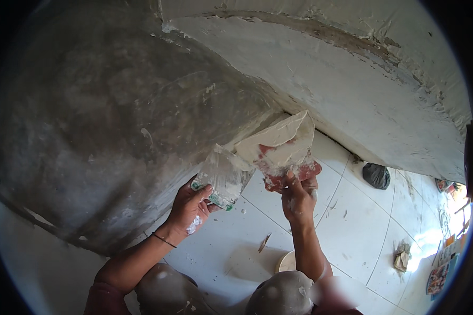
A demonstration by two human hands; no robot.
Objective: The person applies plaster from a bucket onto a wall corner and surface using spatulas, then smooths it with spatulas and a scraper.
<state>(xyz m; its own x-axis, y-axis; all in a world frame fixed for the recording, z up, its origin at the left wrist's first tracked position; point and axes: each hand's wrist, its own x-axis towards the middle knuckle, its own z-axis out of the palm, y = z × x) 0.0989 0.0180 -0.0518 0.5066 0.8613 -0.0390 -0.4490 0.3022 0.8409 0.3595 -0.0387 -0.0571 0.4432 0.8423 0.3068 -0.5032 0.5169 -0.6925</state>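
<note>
My left hand (pixel 191 206) is closed round a flat putty scraper (pixel 223 178) with a putty-smeared, greyish blade and green along its held edge. White putty sticks to the hand near the wrist. To its right, my right hand (pixel 299 198) grips a red putty scraper (pixel 294 176). A thick spread of cream putty (pixel 278 137) covers much of that scraper's blade. The two blades meet or nearly meet near their inner edges; I cannot tell if they touch. Both are held in front of the corner between the dark grey wall (pixel 115 105) and the pale wall (pixel 320 73).
White floor tiles (pixel 352 231) lie below, with scattered debris. A black bag (pixel 376 176) rests by the pale wall. A round, light-coloured container (pixel 285 262) stands partly hidden beside my knee. Crumpled brown paper (pixel 402 260) and a colourful package (pixel 437 278) lie at the right.
</note>
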